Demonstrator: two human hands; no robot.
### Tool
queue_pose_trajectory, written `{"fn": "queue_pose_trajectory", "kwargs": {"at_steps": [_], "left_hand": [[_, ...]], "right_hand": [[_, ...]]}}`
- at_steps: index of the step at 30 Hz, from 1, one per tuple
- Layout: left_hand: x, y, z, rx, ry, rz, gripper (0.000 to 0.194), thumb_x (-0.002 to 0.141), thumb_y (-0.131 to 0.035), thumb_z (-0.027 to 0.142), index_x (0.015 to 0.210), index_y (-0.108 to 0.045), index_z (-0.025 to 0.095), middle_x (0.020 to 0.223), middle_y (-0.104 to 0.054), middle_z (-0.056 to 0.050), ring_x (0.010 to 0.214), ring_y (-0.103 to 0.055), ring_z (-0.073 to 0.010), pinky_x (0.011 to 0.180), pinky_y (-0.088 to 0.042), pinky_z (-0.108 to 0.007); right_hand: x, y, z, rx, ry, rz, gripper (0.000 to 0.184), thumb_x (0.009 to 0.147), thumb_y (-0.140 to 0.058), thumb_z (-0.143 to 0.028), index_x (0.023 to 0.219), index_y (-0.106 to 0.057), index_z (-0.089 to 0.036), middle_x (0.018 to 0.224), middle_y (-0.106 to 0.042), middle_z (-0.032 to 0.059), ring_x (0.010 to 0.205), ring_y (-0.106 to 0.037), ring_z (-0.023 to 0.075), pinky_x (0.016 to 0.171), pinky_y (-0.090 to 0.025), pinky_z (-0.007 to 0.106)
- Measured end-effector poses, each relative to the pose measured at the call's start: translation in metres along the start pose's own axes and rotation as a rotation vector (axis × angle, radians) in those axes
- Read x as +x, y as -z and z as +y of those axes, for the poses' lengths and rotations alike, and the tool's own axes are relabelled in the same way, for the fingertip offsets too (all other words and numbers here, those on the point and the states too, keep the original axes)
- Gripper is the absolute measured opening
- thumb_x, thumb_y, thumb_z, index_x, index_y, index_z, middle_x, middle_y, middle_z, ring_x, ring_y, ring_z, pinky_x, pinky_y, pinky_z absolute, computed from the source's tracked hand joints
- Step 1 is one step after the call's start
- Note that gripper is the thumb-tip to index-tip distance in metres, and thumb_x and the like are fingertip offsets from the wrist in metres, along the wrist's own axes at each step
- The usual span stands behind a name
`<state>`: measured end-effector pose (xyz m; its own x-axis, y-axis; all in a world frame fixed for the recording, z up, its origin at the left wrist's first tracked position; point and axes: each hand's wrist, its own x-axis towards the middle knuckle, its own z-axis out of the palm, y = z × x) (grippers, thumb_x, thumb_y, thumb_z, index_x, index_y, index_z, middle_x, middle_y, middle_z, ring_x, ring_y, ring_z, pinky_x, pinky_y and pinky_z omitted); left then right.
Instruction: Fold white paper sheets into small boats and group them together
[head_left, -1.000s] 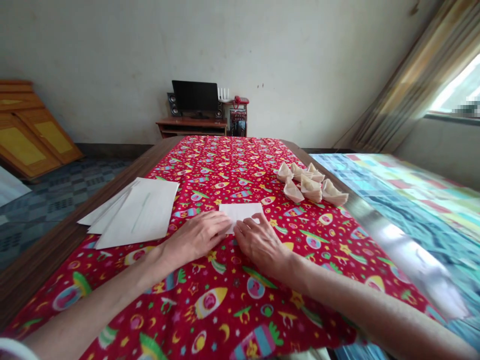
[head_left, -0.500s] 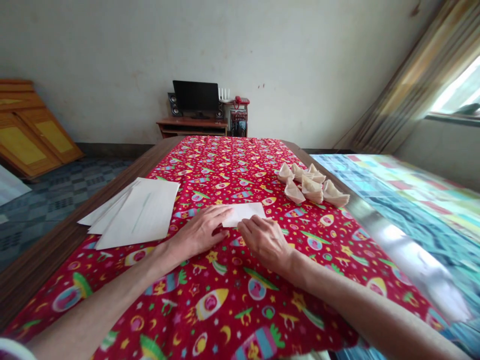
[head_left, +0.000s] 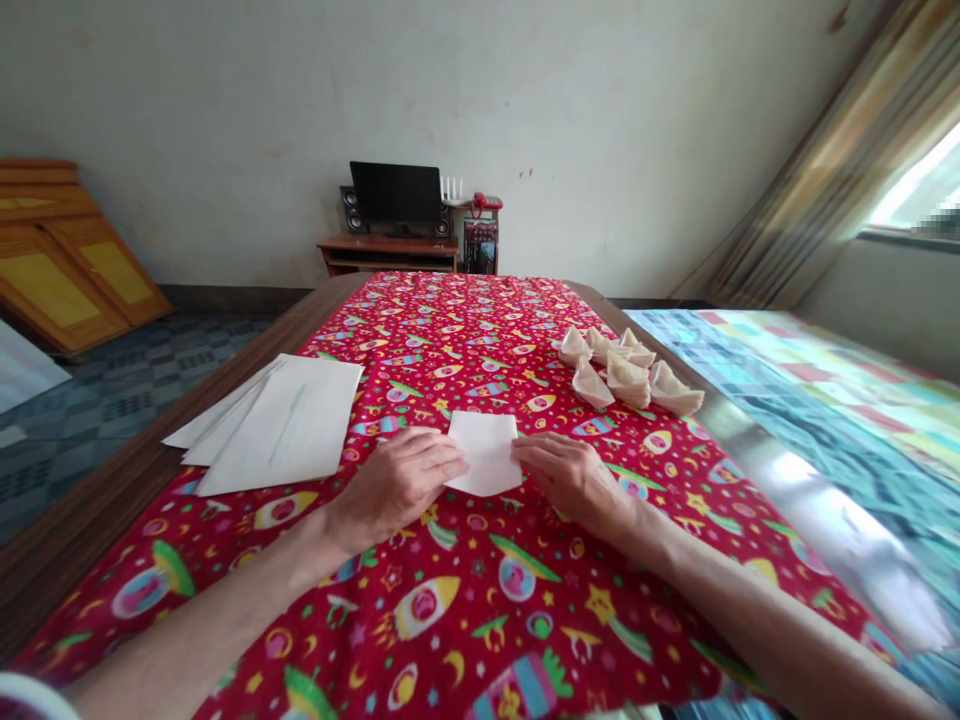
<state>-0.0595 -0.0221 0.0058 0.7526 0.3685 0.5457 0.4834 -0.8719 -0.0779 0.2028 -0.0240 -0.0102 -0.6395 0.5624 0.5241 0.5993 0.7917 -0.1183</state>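
A small white piece of folded paper (head_left: 484,452) lies on the red patterned cloth (head_left: 465,560) in front of me. My left hand (head_left: 409,475) pinches its left edge, fingers together. At the opposite edge, my right hand (head_left: 574,475) grips the paper between thumb and fingers. The near edge of the paper bulges toward me in a shallow curve. Off to the left, a fanned stack of white paper sheets (head_left: 292,430) rests partly on the cloth; a faint green streak marks the top sheet. Several folded paper boats (head_left: 628,375) are grouped at the right.
The cloth covers a dark wooden table (head_left: 45,580). Beyond its far end, a monitor (head_left: 395,195) and speakers stand on a small desk (head_left: 386,245). A bed (head_left: 810,430) with blue and checkered covers adjoins the right side. A wooden cabinet (head_left: 71,260) stands at the far left.
The paper has turned from a wide, short shape to a taller one with a curved near edge. My right hand has moved right, from the paper's near edge to its right edge.
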Motion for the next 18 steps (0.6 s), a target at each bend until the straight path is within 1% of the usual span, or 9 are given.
{"fn": "queue_pose_trajectory", "kwargs": {"at_steps": [3,6,8,9,11,13,16,18], "left_hand": [[-0.002,-0.011,0.002,-0.076,0.031,-0.016,0.028,0.084,-0.049,0.006,0.103,-0.065,0.017,0.101,-0.07,-0.004,0.097,-0.062,-0.0178,0.088,-0.051,-0.034],[-0.006,-0.023,-0.002,-0.183,0.126,0.029,0.037,0.081,-0.052,0.005,0.115,-0.061,0.016,0.107,-0.068,-0.007,0.101,-0.061,-0.0184,0.088,-0.052,-0.032],[-0.007,-0.03,-0.007,-0.253,0.183,0.054,0.04,0.08,-0.054,0.006,0.118,-0.059,0.016,0.109,-0.067,-0.008,0.101,-0.06,-0.0186,0.087,-0.053,-0.032],[-0.007,-0.032,-0.009,-0.282,0.2,0.061,0.039,0.08,-0.054,0.006,0.116,-0.061,0.017,0.107,-0.067,-0.008,0.1,-0.06,-0.0185,0.086,-0.053,-0.032],[-0.007,-0.035,-0.012,-0.323,0.222,0.071,0.032,0.079,-0.053,0.004,0.105,-0.067,0.018,0.101,-0.069,-0.007,0.095,-0.061,-0.018,0.084,-0.053,-0.032],[-0.005,-0.036,-0.015,-0.361,0.26,0.076,0.025,0.08,-0.054,0.006,0.094,-0.07,0.019,0.096,-0.07,-0.006,0.089,-0.063,-0.0172,0.081,-0.053,-0.03],[-0.002,-0.035,-0.018,-0.424,0.386,0.051,0.014,0.081,-0.058,0.015,0.085,-0.07,0.018,0.091,-0.07,-0.004,0.082,-0.065,-0.0156,0.076,-0.052,-0.026],[0.0,-0.034,-0.019,-0.428,0.481,0.021,0.012,0.083,-0.058,0.02,0.079,-0.069,0.017,0.087,-0.068,-0.003,0.078,-0.064,-0.0146,0.072,-0.05,-0.024]], "right_hand": [[-0.003,-0.001,0.002,0.029,-0.053,-0.042,0.022,0.092,-0.042,-0.015,0.095,-0.063,-0.016,0.106,-0.065,0.0107,0.093,-0.062,0.0168,0.078,-0.052,0.028],[-0.002,0.001,-0.001,0.022,-0.058,-0.053,0.024,0.093,-0.04,-0.018,0.096,-0.064,-0.016,0.103,-0.064,0.0111,0.091,-0.06,0.0169,0.076,-0.051,0.029],[0.0,0.002,-0.002,0.008,-0.045,-0.058,0.025,0.093,-0.039,-0.018,0.097,-0.063,-0.016,0.102,-0.063,0.0118,0.091,-0.059,0.0175,0.075,-0.05,0.029],[0.0,0.003,-0.003,0.005,-0.041,-0.061,0.025,0.093,-0.039,-0.017,0.098,-0.063,-0.016,0.102,-0.062,0.0121,0.091,-0.058,0.0179,0.075,-0.049,0.03],[0.001,0.003,-0.004,0.023,-0.046,-0.063,0.024,0.093,-0.041,-0.018,0.099,-0.063,-0.016,0.102,-0.061,0.0121,0.09,-0.057,0.018,0.074,-0.049,0.029],[0.001,0.002,-0.004,0.074,-0.083,-0.059,0.022,0.092,-0.042,-0.02,0.095,-0.064,-0.016,0.1,-0.062,0.0107,0.086,-0.057,0.0166,0.071,-0.047,0.027],[0.002,-0.002,-0.003,0.158,-0.217,-0.038,0.022,0.092,-0.045,-0.023,0.082,-0.064,-0.017,0.088,-0.062,0.0067,0.076,-0.056,0.0132,0.064,-0.043,0.023],[0.004,-0.004,-0.001,0.184,-0.336,-0.043,0.023,0.09,-0.048,-0.026,0.075,-0.063,-0.017,0.079,-0.06,0.0037,0.069,-0.055,0.0116,0.06,-0.04,0.021]]}}
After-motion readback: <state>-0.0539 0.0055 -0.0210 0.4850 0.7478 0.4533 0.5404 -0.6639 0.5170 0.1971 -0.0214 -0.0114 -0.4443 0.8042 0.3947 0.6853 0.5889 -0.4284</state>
